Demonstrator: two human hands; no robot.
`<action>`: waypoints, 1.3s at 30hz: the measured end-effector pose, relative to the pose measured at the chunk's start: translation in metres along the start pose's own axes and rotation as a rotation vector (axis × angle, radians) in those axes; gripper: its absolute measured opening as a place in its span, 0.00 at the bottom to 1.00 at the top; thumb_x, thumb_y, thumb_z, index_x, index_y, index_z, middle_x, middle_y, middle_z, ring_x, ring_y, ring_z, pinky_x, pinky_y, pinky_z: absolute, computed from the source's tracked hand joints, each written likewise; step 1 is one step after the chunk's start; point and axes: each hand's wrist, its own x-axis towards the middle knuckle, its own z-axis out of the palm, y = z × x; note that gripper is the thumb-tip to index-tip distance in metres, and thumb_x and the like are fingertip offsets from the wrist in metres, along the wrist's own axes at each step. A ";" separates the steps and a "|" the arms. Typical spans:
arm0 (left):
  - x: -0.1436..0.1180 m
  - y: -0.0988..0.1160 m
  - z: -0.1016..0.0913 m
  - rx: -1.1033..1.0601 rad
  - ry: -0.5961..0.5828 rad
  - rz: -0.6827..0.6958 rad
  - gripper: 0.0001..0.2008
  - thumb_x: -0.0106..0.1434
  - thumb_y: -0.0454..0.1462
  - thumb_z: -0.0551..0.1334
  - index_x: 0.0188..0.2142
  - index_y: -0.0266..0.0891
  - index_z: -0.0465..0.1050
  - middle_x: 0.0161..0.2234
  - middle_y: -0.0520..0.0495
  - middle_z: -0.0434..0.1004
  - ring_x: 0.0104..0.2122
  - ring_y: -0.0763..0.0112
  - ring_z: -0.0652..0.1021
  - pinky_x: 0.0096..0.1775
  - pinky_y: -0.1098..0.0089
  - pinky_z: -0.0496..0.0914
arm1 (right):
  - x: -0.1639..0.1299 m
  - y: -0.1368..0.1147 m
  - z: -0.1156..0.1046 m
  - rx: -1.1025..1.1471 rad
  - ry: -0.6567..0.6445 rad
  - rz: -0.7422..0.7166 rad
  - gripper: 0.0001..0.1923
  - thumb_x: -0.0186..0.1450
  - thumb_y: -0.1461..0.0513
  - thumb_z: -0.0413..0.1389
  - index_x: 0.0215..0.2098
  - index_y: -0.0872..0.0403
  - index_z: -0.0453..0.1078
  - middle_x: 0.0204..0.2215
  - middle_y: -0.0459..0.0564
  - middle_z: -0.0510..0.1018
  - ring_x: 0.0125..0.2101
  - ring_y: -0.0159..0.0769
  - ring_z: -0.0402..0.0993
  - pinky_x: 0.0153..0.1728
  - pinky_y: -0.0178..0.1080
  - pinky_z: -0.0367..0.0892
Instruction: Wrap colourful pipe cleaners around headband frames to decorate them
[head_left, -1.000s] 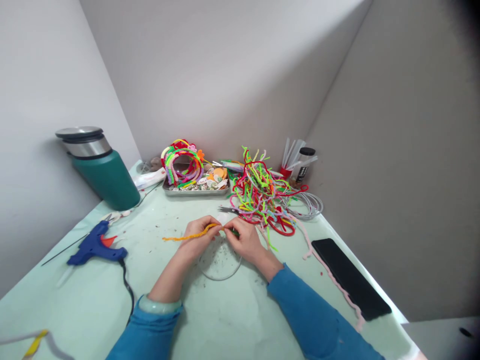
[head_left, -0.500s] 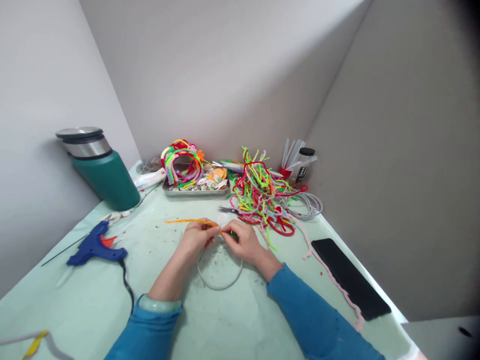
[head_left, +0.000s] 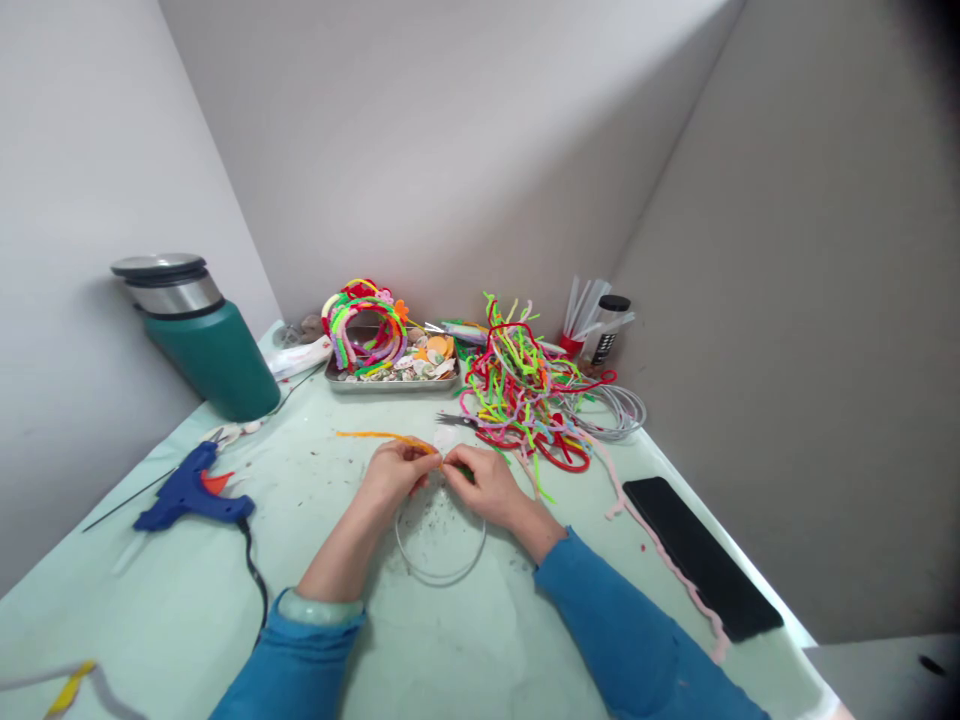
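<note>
A: What do the hands hold?
B: The left hand (head_left: 396,470) and right hand (head_left: 484,480) meet at mid-worktop, both pinched shut on an orange pipe cleaner (head_left: 379,437), whose free end runs out to the left just above the worktop (head_left: 150,600). A clear hoop (head_left: 441,572) curves toward the viewer from beneath the hands.

A: What surrounds them?
B: A blue glue gun (head_left: 191,492) lies well to the left, before a green flask (head_left: 202,340). Behind the hands: a metal tray (head_left: 390,383) of trimmings and a heap of coloured pipe cleaners (head_left: 525,395). A black phone (head_left: 701,555) lies to the right.
</note>
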 end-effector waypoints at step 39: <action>0.006 -0.015 0.001 0.689 0.046 0.603 0.10 0.57 0.31 0.57 0.36 0.39 0.77 0.34 0.47 0.76 0.34 0.71 0.75 0.36 0.73 0.65 | 0.005 0.009 0.006 0.129 0.144 0.131 0.08 0.61 0.63 0.50 0.26 0.55 0.68 0.21 0.44 0.70 0.23 0.29 0.63 0.25 0.30 0.57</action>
